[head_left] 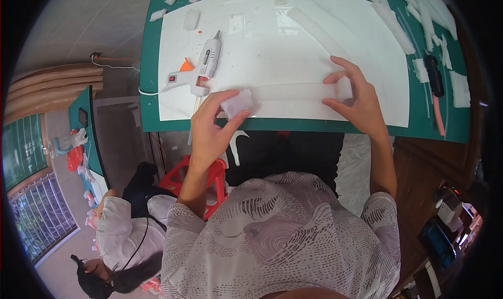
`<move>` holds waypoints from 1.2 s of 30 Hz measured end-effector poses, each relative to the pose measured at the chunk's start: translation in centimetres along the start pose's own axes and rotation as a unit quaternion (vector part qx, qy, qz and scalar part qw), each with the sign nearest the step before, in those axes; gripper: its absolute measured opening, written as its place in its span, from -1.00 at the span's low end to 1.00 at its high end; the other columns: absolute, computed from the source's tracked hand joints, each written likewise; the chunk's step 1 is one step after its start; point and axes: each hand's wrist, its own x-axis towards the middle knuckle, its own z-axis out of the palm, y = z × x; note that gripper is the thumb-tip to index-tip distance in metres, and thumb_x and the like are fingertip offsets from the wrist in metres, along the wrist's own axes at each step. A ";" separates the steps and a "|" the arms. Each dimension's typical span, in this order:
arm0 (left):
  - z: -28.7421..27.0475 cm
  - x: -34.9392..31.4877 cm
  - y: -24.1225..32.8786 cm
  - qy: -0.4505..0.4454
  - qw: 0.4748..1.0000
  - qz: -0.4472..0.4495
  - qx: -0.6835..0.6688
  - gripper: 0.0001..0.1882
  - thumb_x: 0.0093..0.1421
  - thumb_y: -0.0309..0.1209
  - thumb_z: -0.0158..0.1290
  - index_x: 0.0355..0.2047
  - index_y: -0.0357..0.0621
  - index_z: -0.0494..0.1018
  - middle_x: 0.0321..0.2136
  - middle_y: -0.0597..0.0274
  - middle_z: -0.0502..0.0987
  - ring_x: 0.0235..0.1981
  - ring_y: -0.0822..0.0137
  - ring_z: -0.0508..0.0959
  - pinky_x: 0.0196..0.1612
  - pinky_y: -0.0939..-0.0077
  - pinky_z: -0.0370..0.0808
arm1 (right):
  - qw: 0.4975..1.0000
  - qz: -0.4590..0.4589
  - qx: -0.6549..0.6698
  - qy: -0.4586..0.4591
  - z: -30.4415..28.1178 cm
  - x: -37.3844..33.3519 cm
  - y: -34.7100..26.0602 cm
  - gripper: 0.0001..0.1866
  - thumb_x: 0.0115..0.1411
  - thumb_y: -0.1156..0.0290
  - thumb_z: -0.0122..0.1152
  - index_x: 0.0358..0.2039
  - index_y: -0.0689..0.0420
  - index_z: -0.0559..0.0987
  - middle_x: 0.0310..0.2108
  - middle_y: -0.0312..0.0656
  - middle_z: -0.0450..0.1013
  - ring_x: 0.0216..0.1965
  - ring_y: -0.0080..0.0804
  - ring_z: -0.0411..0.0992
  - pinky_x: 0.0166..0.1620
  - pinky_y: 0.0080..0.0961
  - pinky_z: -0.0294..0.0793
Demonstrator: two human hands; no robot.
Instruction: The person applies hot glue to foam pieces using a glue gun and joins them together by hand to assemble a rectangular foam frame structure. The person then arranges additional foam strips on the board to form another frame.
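Observation:
My left hand (214,126) grips a small white foam piece (238,105) between thumb and fingers, at the near edge of the white sheet. A long, flat white foam strip (293,92) runs from beside that piece toward my right hand (359,97). Thumb and fingers of the right hand are spread apart around the strip's right end, which looks turned up. Whether the fingers touch it is hard to see. Just beyond my left hand lies a white glue gun (207,60) with an orange part, its nozzle pointing away.
The white sheet (251,47) covers much of a green-topped table (152,89). A second pale strip (317,31) lies farther back. White foam scraps (393,26) and a black-handled tool (434,76) are at the right. A red stool (215,189) and a seated person (131,225) are at the left.

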 end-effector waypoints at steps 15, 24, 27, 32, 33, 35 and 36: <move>-0.2 1.7 0.6 -0.030 0.997 -0.062 0.035 -0.59 0.08 -0.46 0.35 -0.04 -0.21 0.57 -0.50 0.41 0.38 -0.50 0.57 0.24 -0.44 0.65 0.21 | 1.000 0.000 -0.014 -0.006 0.2 0.0 0.5 -0.17 -0.02 0.55 0.49 0.29 0.08 0.35 -0.19 -0.23 0.59 0.00 -0.26 0.50 0.29 -0.34 0.26; -0.1 2.3 1.1 -0.052 0.996 -0.055 0.056 -0.60 0.07 -0.44 0.34 -0.07 -0.23 0.56 -0.38 0.25 0.58 -0.43 0.48 0.39 -0.33 0.59 0.39 | 1.000 0.001 -0.015 -0.011 0.2 0.0 0.6 -0.19 -0.01 0.54 0.48 0.28 0.09 0.36 -0.16 -0.24 0.58 0.03 -0.24 0.49 0.30 -0.30 0.25; 0.0 2.5 1.0 -0.055 0.996 -0.044 0.050 -0.60 0.07 -0.44 0.34 -0.07 -0.22 0.56 -0.37 0.23 0.58 -0.42 0.46 0.41 -0.31 0.57 0.41 | 1.000 -0.018 -0.022 -0.006 0.2 0.0 0.8 -0.20 -0.01 0.53 0.47 0.27 0.09 0.36 -0.14 -0.25 0.58 0.05 -0.22 0.48 0.31 -0.29 0.25; 0.2 2.7 1.3 -0.065 0.995 -0.040 0.067 -0.61 0.06 -0.44 0.34 -0.09 -0.24 0.56 -0.32 0.21 0.60 -0.40 0.44 0.45 -0.25 0.56 0.45 | 1.000 -0.013 -0.013 -0.013 0.1 0.1 0.8 -0.26 0.00 0.53 0.46 0.23 0.11 0.40 -0.11 -0.25 0.57 0.10 -0.18 0.47 0.32 -0.26 0.26; 0.3 2.7 1.3 -0.065 0.995 -0.036 0.061 -0.61 0.06 -0.44 0.34 -0.09 -0.24 0.56 -0.32 0.20 0.60 -0.40 0.43 0.47 -0.24 0.56 0.46 | 1.000 -0.013 -0.012 -0.013 0.1 0.1 0.9 -0.26 0.00 0.53 0.46 0.23 0.11 0.40 -0.11 -0.25 0.57 0.10 -0.18 0.47 0.32 -0.26 0.26; 0.4 2.8 1.3 -0.065 0.996 -0.031 0.056 -0.61 0.05 -0.44 0.34 -0.09 -0.25 0.56 -0.31 0.19 0.60 -0.39 0.42 0.48 -0.23 0.56 0.47 | 1.000 -0.014 -0.018 -0.012 0.1 0.1 0.9 -0.30 -0.01 0.52 0.46 0.19 0.12 0.42 -0.08 -0.25 0.56 0.12 -0.17 0.46 0.32 -0.25 0.27; 0.4 2.9 1.4 -0.068 0.995 -0.034 0.061 -0.61 0.05 -0.44 0.34 -0.09 -0.25 0.56 -0.31 0.18 0.60 -0.39 0.41 0.49 -0.23 0.56 0.47 | 1.000 -0.014 -0.018 -0.011 0.1 0.1 0.9 -0.30 -0.01 0.52 0.46 0.19 0.12 0.42 -0.08 -0.25 0.56 0.12 -0.17 0.46 0.32 -0.25 0.27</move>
